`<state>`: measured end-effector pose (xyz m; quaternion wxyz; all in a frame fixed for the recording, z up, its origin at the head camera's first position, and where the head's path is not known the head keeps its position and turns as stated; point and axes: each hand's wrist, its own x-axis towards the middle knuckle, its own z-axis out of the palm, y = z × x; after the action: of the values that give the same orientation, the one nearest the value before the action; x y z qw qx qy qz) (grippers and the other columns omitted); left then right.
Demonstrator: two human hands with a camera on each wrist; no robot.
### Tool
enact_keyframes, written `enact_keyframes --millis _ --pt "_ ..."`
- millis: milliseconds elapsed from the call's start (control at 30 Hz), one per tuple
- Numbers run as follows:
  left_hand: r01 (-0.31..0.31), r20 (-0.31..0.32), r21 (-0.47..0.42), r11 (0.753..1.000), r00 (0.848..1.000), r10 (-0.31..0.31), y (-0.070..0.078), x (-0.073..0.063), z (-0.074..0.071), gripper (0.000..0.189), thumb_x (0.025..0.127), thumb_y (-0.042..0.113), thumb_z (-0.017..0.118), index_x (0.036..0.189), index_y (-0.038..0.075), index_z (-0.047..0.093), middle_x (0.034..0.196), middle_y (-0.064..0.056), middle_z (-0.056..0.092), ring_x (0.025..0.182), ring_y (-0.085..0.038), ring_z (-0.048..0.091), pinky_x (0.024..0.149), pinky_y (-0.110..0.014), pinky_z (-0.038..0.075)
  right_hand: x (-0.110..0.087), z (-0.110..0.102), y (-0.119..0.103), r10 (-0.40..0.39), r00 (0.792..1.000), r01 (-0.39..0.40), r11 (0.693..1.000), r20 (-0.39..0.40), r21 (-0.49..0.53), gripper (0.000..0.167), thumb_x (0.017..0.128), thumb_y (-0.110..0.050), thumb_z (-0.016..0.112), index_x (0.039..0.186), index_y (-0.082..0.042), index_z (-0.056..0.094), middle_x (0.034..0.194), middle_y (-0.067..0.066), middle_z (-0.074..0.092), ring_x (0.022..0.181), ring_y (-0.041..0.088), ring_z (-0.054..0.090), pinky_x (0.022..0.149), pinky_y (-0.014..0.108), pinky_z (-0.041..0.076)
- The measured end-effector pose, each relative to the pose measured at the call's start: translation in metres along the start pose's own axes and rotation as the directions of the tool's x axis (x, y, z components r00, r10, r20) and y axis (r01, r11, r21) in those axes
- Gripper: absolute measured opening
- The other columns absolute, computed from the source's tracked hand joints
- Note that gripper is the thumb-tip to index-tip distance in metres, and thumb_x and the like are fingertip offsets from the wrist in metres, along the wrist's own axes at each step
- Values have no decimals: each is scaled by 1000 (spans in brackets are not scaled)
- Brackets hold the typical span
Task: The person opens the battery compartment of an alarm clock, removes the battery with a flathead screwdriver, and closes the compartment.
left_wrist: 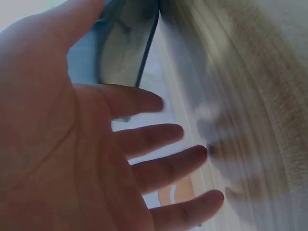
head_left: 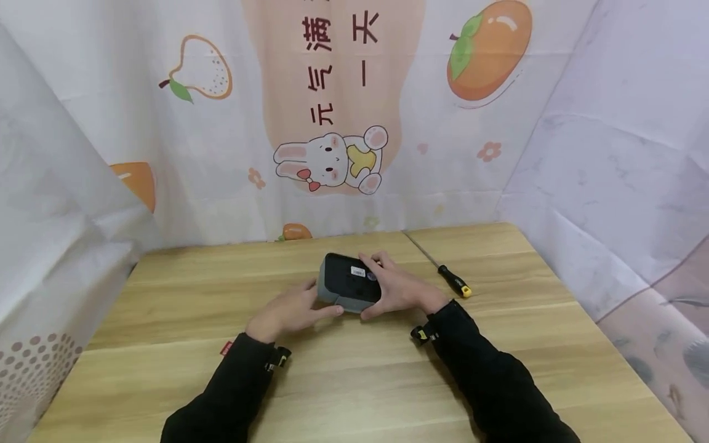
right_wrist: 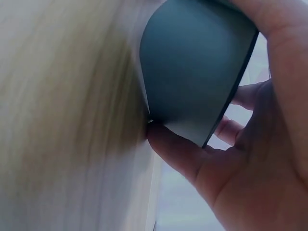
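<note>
A small blue-grey box [head_left: 349,304] with rounded corners and a black face bearing a white label stands tilted over the table's middle. What kind of device it is cannot be told. My right hand [head_left: 397,288] grips it at its right end, thumb and fingers on opposite sides. In the right wrist view, the box's smooth blue-grey end [right_wrist: 197,72] lies between the digits. At the box's left end is my left hand [head_left: 288,312], its fingers [left_wrist: 168,166] spread and nearly straight. Its thumb and index finger are nearest the box; whether they touch it is unclear.
A screwdriver [head_left: 455,282] with a black and yellow handle lies on the wooden table [head_left: 354,381], right of the right hand. Printed curtains [head_left: 210,160] hang at the back and both sides. A small red tag [head_left: 226,348] shows beside the left sleeve.
</note>
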<state>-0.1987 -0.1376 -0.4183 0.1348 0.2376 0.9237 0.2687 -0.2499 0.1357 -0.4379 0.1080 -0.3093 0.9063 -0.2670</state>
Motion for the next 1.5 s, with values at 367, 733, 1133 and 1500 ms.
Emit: enact_keyframes --millis 367,733,1133,1500 --pt "83 38 31 996 996 -84 -1 0 1 81 93 63 62 151 7 49 147 -19 50 129 -36 54 101 -51 46 0 3 -3 12 1000 -11 999 15 -49 129 66 -52 92 164 -14 16 149 10 27 126 26 41 100 42 43" --pt "112 43 73 991 992 -115 5 4 4 81 90 60 68 149 7 51 145 -18 52 127 -35 54 101 -50 46 -6 2 -1 39 999 -37 997 25 -65 128 67 -53 90 164 -14 17 151 8 24 125 24 45 98 40 45" --pt "110 27 53 993 993 -112 5 4 1 82 86 53 78 149 8 51 146 -17 51 128 -33 52 103 -48 44 -3 0 -4 -1 1000 2 998 20 -57 120 65 -47 94 159 -12 29 144 5 29 122 24 44 99 40 43" --pt "160 41 70 985 986 -163 4 -2 4 88 83 59 77 146 2 53 151 -20 45 137 -35 44 107 -51 40 -5 -2 0 -35 994 30 998 108 48 124 67 -60 90 161 -14 25 147 3 29 127 22 41 104 41 39"
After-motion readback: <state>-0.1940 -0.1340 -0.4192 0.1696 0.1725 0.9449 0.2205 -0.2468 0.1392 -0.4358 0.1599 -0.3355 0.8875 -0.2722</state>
